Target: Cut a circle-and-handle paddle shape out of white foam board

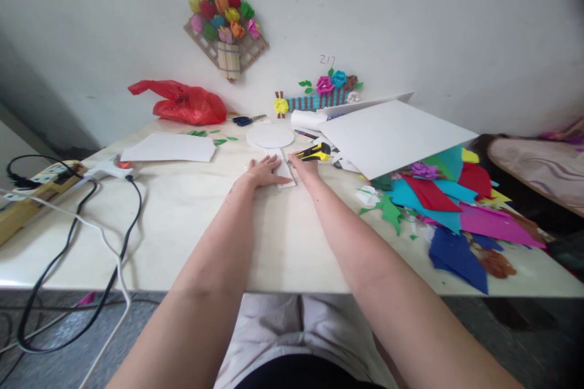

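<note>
My left hand (263,172) lies flat with fingers spread on a narrow white board piece (278,155), pressing it to the table. Beside that piece's right edge, my right hand (305,169) is closed around a yellow and black utility knife (317,151). The knife's handle sticks out to the right above the hand; its blade tip is too small to make out. Just beyond my hands, a round white board (271,134) touches or overlaps the far end of the narrow piece.
Large white boards (392,137) lean at right over coloured felt scraps (433,194). A white sheet (170,148), red plastic bag (189,104) and dark-handled scissors (246,120) lie at left and back. Cables and a power strip (45,179) occupy the left side. Paper flowers (223,12) hang on the wall.
</note>
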The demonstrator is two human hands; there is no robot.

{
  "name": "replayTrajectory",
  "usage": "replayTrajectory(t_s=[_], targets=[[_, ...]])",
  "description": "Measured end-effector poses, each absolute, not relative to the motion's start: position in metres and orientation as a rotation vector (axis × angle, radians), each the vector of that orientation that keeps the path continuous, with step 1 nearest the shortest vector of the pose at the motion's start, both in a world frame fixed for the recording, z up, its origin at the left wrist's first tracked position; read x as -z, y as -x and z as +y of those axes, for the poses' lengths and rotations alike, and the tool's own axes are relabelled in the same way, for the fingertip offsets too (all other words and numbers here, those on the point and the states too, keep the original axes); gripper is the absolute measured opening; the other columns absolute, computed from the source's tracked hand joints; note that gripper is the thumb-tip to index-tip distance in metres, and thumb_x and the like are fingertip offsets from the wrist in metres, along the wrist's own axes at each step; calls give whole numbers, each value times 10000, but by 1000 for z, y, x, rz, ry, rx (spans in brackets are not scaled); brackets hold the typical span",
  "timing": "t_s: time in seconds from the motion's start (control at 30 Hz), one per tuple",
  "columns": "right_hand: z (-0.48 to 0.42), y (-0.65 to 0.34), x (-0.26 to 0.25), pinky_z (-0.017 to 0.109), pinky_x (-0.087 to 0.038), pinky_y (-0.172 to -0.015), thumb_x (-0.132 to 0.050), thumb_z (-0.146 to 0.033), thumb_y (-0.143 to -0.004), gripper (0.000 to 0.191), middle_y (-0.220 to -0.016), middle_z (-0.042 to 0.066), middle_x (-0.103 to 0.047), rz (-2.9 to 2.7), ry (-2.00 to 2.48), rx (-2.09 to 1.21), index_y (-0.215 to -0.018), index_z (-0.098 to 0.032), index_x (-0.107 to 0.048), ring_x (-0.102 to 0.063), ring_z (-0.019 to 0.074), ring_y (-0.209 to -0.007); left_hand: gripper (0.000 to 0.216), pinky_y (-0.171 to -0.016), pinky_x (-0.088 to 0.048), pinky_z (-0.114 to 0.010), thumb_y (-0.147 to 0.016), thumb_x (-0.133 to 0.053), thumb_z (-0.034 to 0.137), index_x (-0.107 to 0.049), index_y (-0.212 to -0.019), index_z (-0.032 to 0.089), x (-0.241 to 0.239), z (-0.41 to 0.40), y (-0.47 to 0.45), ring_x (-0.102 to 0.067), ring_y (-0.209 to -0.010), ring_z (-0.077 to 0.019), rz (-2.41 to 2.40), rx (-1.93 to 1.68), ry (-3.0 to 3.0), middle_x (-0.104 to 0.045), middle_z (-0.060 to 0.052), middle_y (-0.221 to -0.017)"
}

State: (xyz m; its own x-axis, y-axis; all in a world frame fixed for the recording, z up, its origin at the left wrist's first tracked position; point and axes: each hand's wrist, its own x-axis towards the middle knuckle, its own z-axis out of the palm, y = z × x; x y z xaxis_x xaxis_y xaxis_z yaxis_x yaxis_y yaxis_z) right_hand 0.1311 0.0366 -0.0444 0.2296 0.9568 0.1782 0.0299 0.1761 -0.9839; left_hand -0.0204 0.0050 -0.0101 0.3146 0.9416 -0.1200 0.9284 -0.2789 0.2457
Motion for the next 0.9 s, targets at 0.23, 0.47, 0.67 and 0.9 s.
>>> replayTrajectory(t_s=[0.23,0.47,0.67,0.9], targets=[[35,-131,43,288,-536,-742,-713,-290,-663,147,-764,16,-697,-1144,1172,-892,-746,-202,-630,-670,168,-795,941,-1141,-25,-602,-745,-491,731,-261,-1533,270,8,3,20,-67,-1485,-322,1685,-68,-2303,-91,-49,-1617],[34,-130,42,287,-544,-757,-721,-291,-661,157,-759,10,-696,-1128,1167,-906,-741,-204,-618,-670,166,-793,921,-1139,-48,-605,-744,-496,737,-285,-1523,293,7,3,19,-86,-1481,-334,1692,-68,-2318,-110,-60,-1615],[36,-130,44,308,-553,-776,-723,-280,-661,153,-770,-3,-691,-1141,1193,-890,-749,-210,-621,-665,164,-802,911,-1143,-46,-598,-753,-484,739,-279,-1525,300,8,3,20,-86,-1481,-330,1697,-64,-2320,-102,-56,-1616],[37,-129,43,341,-540,-826,-694,-242,-681,129,-755,-4,-676,-1166,1207,-892,-751,-183,-603,-655,160,-782,930,-1157,-55,-566,-754,-436,778,-226,-1538,323,7,3,19,-66,-1484,-319,1725,8,-2331,-78,-21,-1621]])
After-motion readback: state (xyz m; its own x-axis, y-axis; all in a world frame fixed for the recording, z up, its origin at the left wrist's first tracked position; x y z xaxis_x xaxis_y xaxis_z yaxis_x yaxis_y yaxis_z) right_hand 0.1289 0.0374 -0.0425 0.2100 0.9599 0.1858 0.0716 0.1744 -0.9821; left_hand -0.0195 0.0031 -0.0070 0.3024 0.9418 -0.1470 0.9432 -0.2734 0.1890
